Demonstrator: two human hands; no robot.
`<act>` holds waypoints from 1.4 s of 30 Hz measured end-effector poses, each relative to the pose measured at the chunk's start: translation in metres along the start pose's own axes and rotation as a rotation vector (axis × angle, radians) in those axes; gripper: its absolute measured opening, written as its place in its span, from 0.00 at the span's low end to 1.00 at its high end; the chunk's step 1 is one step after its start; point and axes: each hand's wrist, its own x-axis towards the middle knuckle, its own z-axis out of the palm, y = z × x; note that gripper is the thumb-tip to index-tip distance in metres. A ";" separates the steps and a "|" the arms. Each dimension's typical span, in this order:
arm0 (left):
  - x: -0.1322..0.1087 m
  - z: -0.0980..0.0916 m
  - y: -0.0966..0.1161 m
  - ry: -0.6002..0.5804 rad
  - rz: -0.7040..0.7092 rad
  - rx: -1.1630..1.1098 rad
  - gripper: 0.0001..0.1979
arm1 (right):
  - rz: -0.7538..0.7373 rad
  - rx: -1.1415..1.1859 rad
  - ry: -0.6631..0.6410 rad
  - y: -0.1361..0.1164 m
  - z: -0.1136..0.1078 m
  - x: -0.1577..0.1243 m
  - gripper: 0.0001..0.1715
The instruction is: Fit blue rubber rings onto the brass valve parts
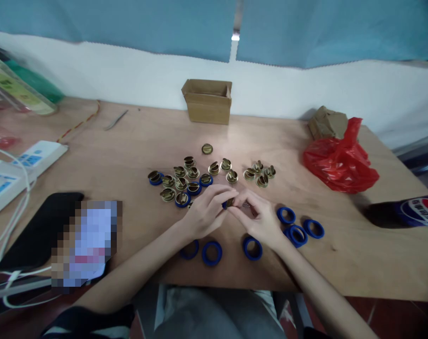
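My left hand (207,211) and my right hand (259,217) meet over the middle of the table, fingertips pinched around a small brass-coloured knob (230,202). A bit of blue shows at its edge; the fingers hide most of it. Just beyond my left hand, several brass-coloured knobs with raised fins (181,183) lie grouped, some seated in blue rings. Another small cluster of knobs (262,181) sits beyond my right hand. Loose blue rings lie nearer me, among them one ring (211,253) below my left hand and another ring (252,248) below my right.
An open cardboard box (209,109) stands by the wall. To the right are a red plastic bag (341,162), a crumpled brown paper package (325,123) and a cola bottle (405,212) on its side. At left lie a white power strip (26,169), cables and a black phone (40,230).
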 end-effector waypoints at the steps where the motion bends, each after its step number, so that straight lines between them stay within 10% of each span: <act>1: -0.001 0.000 0.000 -0.012 -0.007 0.011 0.30 | -0.044 -0.059 0.002 0.000 0.001 -0.001 0.09; 16: -0.007 -0.002 0.003 -0.045 -0.008 -0.016 0.26 | -0.442 -0.491 0.059 -0.004 0.009 -0.008 0.09; 42: -0.017 0.004 -0.002 0.036 -0.007 -0.352 0.28 | -0.403 -0.316 0.123 -0.007 0.012 -0.008 0.05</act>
